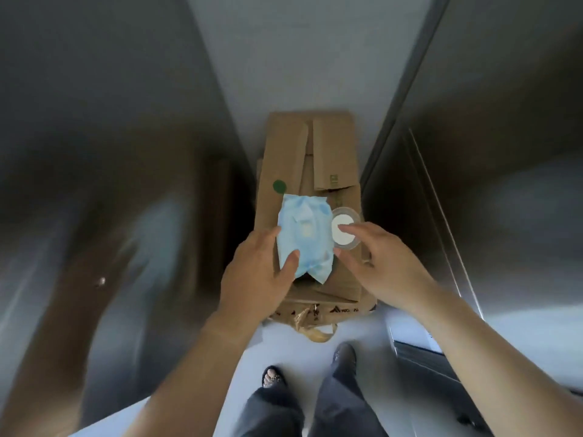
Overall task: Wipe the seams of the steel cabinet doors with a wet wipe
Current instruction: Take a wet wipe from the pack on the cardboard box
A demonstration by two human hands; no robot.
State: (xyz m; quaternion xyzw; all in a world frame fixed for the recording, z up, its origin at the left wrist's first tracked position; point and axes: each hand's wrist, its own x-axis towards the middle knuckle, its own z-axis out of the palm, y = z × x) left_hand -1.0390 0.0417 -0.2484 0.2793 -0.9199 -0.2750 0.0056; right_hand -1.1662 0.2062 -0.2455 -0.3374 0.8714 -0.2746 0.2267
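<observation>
Looking down from the head camera, the view takes in a narrow gap between two steel surfaces, with a stack of flattened cardboard boxes point(307, 190) standing in the middle of the frame on a pale floor point(362, 329).

At the centre, the left hand point(255, 272) grips a pale blue wet wipe pack point(304, 234). Its thumb lies across the pack's lower left corner and its fingers go behind the left edge, so the hand is partly closed around the pack. The pack is crumpled and sits in front of the cardboard, just below a round green sticker point(279, 186).

The right hand point(381, 263) is loosely open just right of centre, fingers curved and spread. Its fingertips point(344, 229) touch the white round lid point(344, 228) at the right edge of the pack. The lid stands swung out to the side. Whether the fingers pinch it or only rest on it cannot be told.

A steel cabinet door point(492, 197) fills the right side of the frame, with a long vertical seam point(438, 209) running down it. The left side holds another dull steel panel point(94, 152), heavily blurred, with brown and pale reflections.

At the bottom centre are the person's dark trouser legs point(315, 411) and two feet in open shoes point(273, 376). A crumpled tan bag handle point(312, 326) lies at the foot of the cardboard stack.
</observation>
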